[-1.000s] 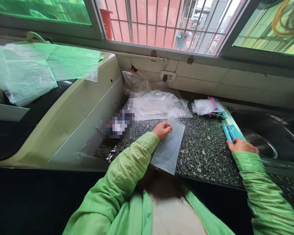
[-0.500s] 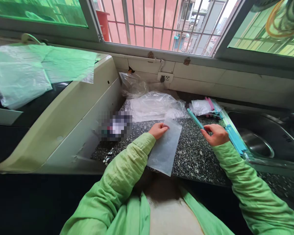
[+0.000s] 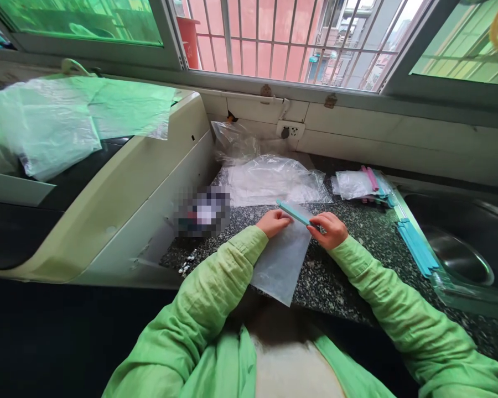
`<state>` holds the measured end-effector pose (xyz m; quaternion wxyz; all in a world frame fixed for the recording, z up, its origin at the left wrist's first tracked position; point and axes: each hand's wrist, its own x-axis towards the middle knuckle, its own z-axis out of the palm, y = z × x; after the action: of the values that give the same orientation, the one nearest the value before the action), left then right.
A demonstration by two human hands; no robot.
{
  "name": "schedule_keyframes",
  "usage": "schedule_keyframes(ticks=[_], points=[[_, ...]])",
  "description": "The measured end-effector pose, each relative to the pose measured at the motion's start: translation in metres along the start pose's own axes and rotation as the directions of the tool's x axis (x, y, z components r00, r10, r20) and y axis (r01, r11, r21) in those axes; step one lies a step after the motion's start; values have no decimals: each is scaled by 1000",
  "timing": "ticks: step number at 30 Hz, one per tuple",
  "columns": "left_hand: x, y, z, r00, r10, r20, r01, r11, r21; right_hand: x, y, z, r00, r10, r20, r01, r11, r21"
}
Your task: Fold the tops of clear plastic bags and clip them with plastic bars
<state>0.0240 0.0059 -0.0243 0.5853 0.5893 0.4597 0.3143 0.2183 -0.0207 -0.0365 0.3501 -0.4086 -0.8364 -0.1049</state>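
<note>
My left hand [image 3: 275,223] is closed on the upper left edge of a translucent plastic bag [image 3: 283,262], which hangs down past the counter's front edge. In my right hand [image 3: 328,229] is a teal bag-sealing clip [image 3: 294,212], pinched at its right end. The clip lies across the bag's top edge, slanting down to the right. Whether it grips the plastic cannot be made out. Several blue sealing strips [image 3: 417,247] lie in a row by the sink, to the right. Small clear bags [image 3: 352,183] with pink and teal clips are piled behind them.
A heap of clear plastic bags [image 3: 274,179] lies at the back of the speckled counter [image 3: 336,276]. A blurred-out item [image 3: 203,211] sits at left, beside a cream appliance [image 3: 149,166] draped with plastic sheets [image 3: 62,124]. The sink [image 3: 456,249] is at right. A socket [image 3: 291,130] is on the wall.
My right hand has moved left with the teal clip, from beside the bag to across its top edge. My left hand still holds the bag. The view has shifted slightly right.
</note>
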Motion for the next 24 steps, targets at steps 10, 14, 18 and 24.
schedule_keyframes(ticks=[10, 14, 18, 24], points=[[1, -1, 1, 999, 28, 46, -26, 999, -44, -12, 3, 12, 995, -71, 74, 75, 996, -56], [0, -2, -1, 994, 79, 70, -76, 996, -42, -12, 1, 11, 994, -36, 106, 46, 995, -90], [-1, -4, -3, 996, 77, 40, -77, 997, 3, -12, -2, 10, 992, -29, 121, 41, 994, -104], [7, -16, -6, 998, 59, 6, -59, 998, 18, -11, -6, 9, 989, -20, 147, 41, 989, -142]])
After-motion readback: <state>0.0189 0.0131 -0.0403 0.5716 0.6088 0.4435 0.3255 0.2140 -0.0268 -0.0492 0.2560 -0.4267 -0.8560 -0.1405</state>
